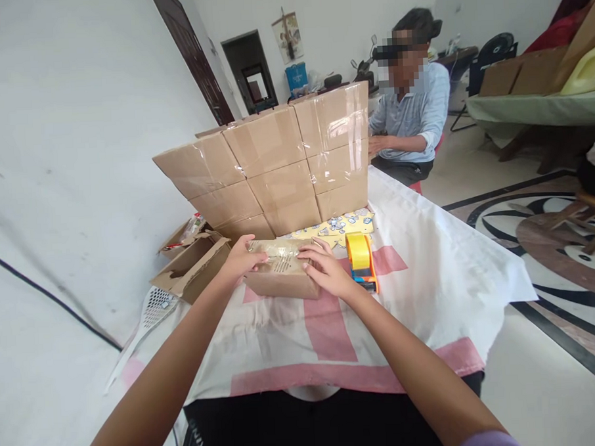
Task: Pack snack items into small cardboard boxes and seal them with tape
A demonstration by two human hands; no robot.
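Note:
A small cardboard box [283, 286] lies on the cloth-covered table in front of me, with shiny clear tape and dark print on its top. My left hand [244, 258] grips its left end, the thumb over the top and the other fingers partly hidden at the far side. Spread fingers of my right hand [328, 269] rest on the top near the right end. Just right of that hand stands a tape dispenser [363, 279], orange and blue, carrying a wide yellow roll.
Behind the box rises a wall of stacked taped cartons [282, 164]. An open carton [193, 264] and a white fly swatter [153, 311] lie left. Yellow patterned material [347, 226] sits below the stack. Another person [411, 113] sits beyond the table [419, 310], at right.

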